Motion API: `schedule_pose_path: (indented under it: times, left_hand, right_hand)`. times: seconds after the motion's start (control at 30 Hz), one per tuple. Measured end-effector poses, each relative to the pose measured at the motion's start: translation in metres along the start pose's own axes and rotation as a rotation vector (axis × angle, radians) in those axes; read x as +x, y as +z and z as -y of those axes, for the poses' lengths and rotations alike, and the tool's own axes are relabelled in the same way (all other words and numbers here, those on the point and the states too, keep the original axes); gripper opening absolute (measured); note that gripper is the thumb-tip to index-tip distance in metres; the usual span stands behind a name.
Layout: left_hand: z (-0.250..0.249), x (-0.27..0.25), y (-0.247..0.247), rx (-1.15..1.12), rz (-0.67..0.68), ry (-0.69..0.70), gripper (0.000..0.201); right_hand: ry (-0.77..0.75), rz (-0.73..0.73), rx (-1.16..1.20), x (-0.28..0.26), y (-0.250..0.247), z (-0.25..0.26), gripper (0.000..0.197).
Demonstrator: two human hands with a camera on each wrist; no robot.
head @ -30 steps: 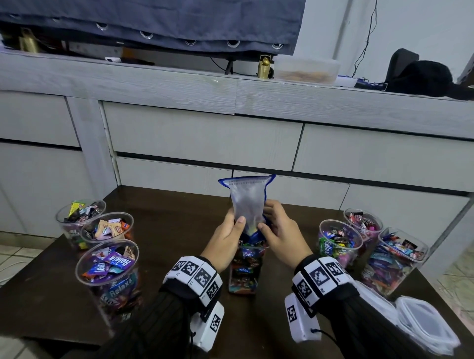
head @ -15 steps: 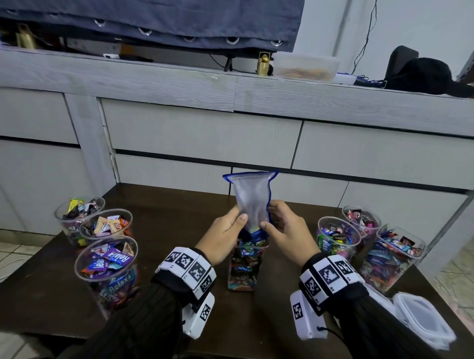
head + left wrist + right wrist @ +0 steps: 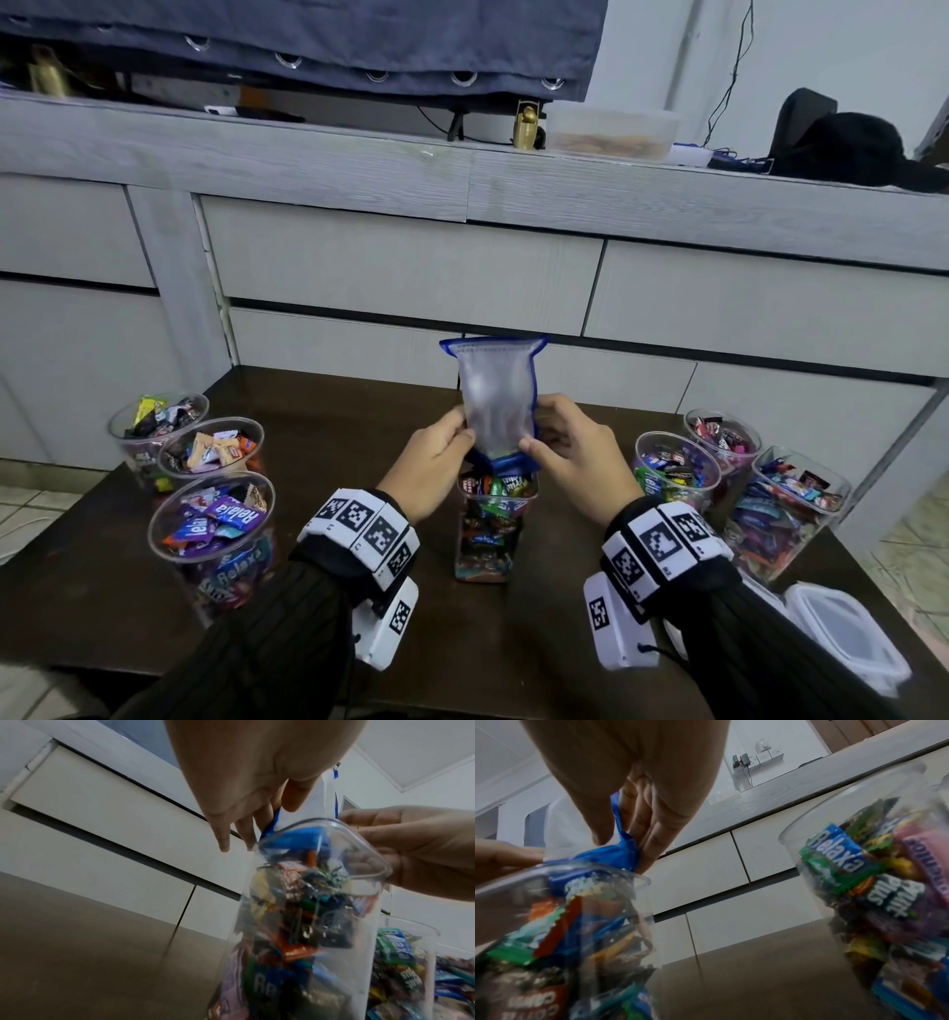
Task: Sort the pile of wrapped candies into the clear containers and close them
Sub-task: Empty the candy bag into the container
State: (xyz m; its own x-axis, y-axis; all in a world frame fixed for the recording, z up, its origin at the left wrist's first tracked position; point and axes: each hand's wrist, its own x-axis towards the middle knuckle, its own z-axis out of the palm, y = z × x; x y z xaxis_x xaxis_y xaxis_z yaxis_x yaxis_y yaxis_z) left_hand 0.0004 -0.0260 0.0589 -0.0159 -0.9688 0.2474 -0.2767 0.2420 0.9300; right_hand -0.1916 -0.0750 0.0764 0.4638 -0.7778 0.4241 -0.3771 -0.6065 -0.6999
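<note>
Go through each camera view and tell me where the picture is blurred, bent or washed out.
Head view: wide-angle bending curves the cabinet; hands and bag are sharp. Left wrist view: the left hand looms soft and close, and the container is smeared. Right wrist view: candies in the near container blur, and the right hand is dim.

Three cameras, one middle spot

The head camera looks forward and down from above at the dark brown wooden table and the grey drawer cabinet behind it. The two wrist cameras sit low and very close (one under each hand), looking up past the fingers. All three see the tall clear plastic tub full of candies and the see-through bag with blue edges above it.
</note>
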Motion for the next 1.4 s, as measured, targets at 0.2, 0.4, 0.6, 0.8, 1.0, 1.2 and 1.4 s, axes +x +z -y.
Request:
schedule_pose_path:
  times: [0.2, 0.4, 0.6, 0.8, 1.0, 1.2, 1.4]
  left_hand:
    - [-0.002, 0.003, 0.004, 0.060, 0.038, 0.022, 0.028]
    - [-0.003, 0.004, 0.007, 0.074, -0.023, 0.095, 0.023]
    - [-0.007, 0.010, -0.007, 0.087, -0.141, 0.169, 0.026]
    - [-0.001, 0.013, -0.009, 0.056, -0.122, 0.135, 0.028]
    - [0.008, 0.014, -0.012, 0.068, -0.155, 0.098, 0.029]
    - [0.007, 0.016, -0.013, 0.041, -0.153, 0.034, 0.025]
    - [0.010, 0.012, -0.016, 0.028, -0.082, -0.027, 0.017]
  right_hand:
    - [0.003, -0.022, 0.000, 0.001, -0.001, 0.000, 0.034]
    - [-0.025, -0.053, 0.009, 0.001, 0.002, 0.001, 0.033]
    - [-0.020, -0.061, 0.012, 0.011, -0.010, 0.008, 0.034]
    - [-0.019, -0.032, -0.005, 0.010, -0.010, 0.009, 0.032]
    - [0.007, -0.052, -0.029, 0.007, -0.005, 0.004, 0.032]
    - [0.065, -0.044, 0.002, 0.014, -0.006, 0.006, 0.030]
    - [0.099, 0.099, -0.107, 0.007, 0.006, 0.001, 0.045]
